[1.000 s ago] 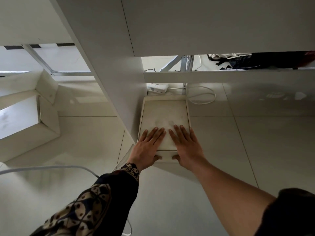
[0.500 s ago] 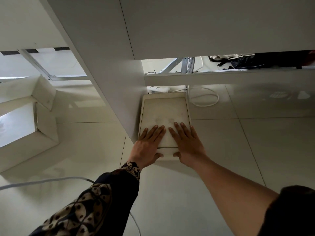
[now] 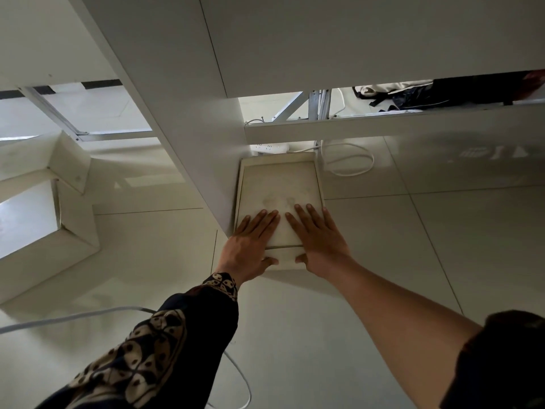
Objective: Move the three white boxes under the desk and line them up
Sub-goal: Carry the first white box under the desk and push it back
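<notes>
A flat white box (image 3: pixel 278 181) lies on the tiled floor under the white desk (image 3: pixel 354 42), tight against the desk's side panel (image 3: pixel 188 149). My left hand (image 3: pixel 250 246) and my right hand (image 3: pixel 320 240) press palm-down on its near end, fingers spread on the lid, thumbs hooked over the front edge. A second white box (image 3: pixel 38 219) stands at the far left outside the panel, tilted, with a flap raised. No third box shows.
A white power strip (image 3: pixel 269 148) and a looped white cable (image 3: pixel 349 159) lie just behind the box. A low white crossbar (image 3: pixel 383 125) spans under the desk. Dark bags (image 3: pixel 442 94) sit beyond it. Another cable (image 3: pixel 73 317) crosses the floor near my left sleeve.
Both hands have pushed the box a little farther under the desk, toward the power strip. The grip is unchanged.
</notes>
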